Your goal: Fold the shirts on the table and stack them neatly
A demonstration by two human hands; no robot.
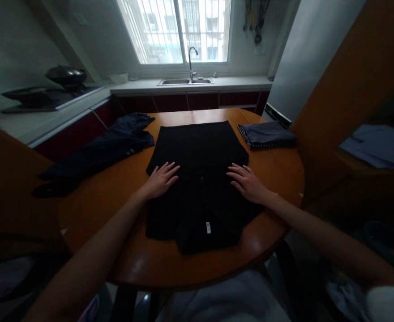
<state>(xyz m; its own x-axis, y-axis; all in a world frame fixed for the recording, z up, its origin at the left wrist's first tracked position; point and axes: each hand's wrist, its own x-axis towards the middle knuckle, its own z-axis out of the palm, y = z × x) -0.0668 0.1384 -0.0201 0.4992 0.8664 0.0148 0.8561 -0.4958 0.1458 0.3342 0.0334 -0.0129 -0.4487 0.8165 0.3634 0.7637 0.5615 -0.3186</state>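
One garment (pixel 116 138), seemingly navy, beside black shirt (pixel 200 147)

I see a rounded orange-brown wooden table (pixel 94 203) bearing a flat black shirt (pixel 197 150), rumpled navy clothing (pixel 116 138), folded grey cloth (pixel 267 132).

Looks like a home kitchen. Has a sink (pixel 162 83) and tap (pixel 192 73) in a pale surface (pixel 246 82) on the far side, below a barred window (pixel 158 33). Also shows a hob (pixel 70 96) with a pot (pixel 66 75) at far left, and dark red cabinets (pixel 170 103) under the surface.
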